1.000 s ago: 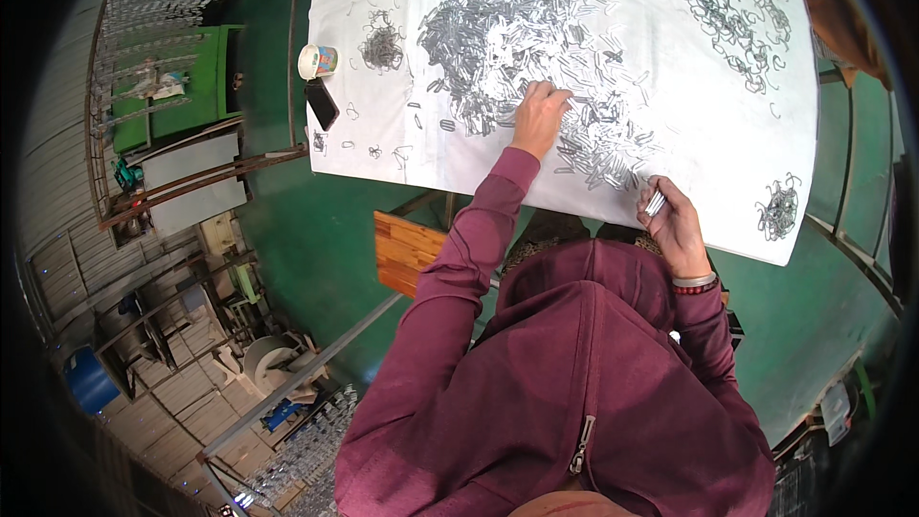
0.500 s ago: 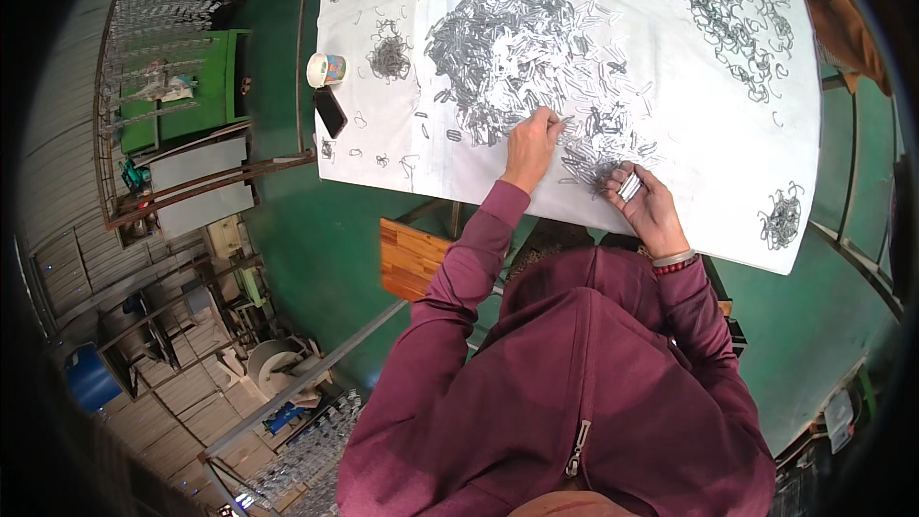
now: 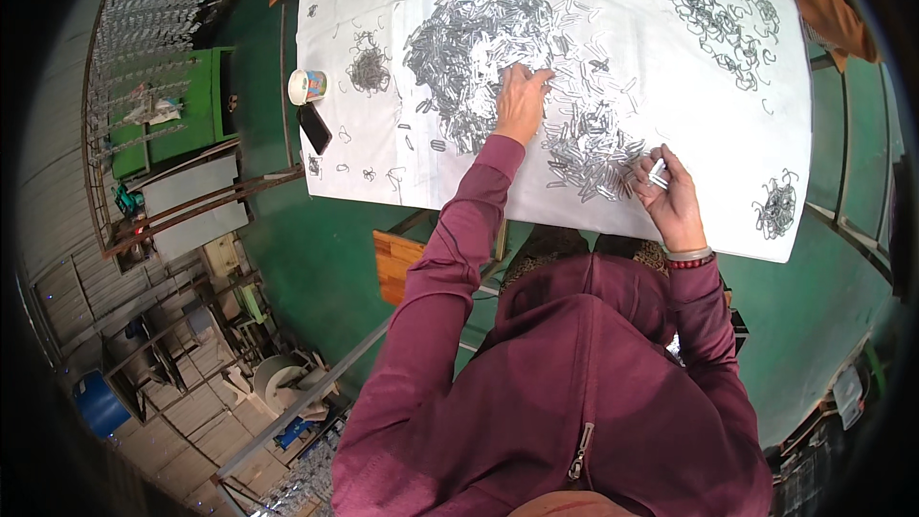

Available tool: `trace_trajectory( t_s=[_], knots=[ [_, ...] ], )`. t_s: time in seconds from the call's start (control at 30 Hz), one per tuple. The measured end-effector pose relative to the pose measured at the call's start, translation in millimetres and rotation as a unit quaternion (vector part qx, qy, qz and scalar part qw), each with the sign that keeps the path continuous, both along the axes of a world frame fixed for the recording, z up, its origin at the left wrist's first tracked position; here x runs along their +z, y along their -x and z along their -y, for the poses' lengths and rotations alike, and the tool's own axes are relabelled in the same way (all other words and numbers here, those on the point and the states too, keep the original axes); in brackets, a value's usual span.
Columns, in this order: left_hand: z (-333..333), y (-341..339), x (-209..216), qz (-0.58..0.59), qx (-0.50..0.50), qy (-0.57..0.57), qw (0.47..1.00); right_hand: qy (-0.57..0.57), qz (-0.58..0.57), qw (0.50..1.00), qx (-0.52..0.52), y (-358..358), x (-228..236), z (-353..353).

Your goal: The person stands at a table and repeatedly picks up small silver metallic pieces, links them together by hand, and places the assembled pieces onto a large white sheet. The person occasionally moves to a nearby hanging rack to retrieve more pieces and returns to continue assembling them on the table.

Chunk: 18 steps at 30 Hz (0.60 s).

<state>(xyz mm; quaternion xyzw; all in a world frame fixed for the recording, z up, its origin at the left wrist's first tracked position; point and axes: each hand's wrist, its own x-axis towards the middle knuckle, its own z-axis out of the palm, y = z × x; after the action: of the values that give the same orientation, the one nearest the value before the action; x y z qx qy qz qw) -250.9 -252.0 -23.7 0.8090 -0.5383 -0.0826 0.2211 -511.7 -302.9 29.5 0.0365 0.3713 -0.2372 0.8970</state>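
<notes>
Passage over bare white cloth (image 3: 704, 124); obstacles: metal heap (image 3: 469, 48) left, hook pile (image 3: 710, 10) right

The tablecloth (image 3: 708, 134) is white, with faint greyish creases. The heaped metal clips (image 3: 455, 57) range from dark grey to glinting silver; those in the right hand (image 3: 673, 199) shine silver-white. The wire hooks (image 3: 708, 5) are dull dark grey. A white cup (image 3: 307, 86) carries a multicoloured print, and the phone (image 3: 314, 129) is black. The hooded jacket (image 3: 526, 383) is maroon with darker patches and a silvery zip pull (image 3: 578, 452). The bangle (image 3: 689, 254) is pale grey, the beaded bracelet (image 3: 690, 263) dark red. The floor (image 3: 316, 239) is green, the barrel (image 3: 100, 404) blue, the co-worker's sleeve (image 3: 831, 11) orange-brown.
</notes>
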Motion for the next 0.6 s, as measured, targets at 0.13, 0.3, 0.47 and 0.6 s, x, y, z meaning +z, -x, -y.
trace_trajectory(
  t_s=[0.13, 0.3, 0.47, 0.6],
  knots=[
    [-14.6, 9.3, -1.7, 0.004, -0.027, -0.031, 0.999, 0.006, -0.014, 1.000, -0.019, 25.0, -4.8, 3.6],
    [-38.1, 23.2, 8.7, -0.092, -0.020, -0.029, 0.995, -0.010, -0.047, 0.999, -0.019, 34.7, -10.9, -1.9],
    [2.5, 3.4, -2.2, -0.018, 0.009, 0.033, 0.999, -0.023, -0.050, 0.998, -0.019, 24.2, -3.9, -10.2],
    [24.7, 2.0, -16.3, 0.012, 0.013, 0.054, 0.998, -0.010, -0.025, 1.000, -0.014, 21.7, -0.7, -13.1]
  ],
)
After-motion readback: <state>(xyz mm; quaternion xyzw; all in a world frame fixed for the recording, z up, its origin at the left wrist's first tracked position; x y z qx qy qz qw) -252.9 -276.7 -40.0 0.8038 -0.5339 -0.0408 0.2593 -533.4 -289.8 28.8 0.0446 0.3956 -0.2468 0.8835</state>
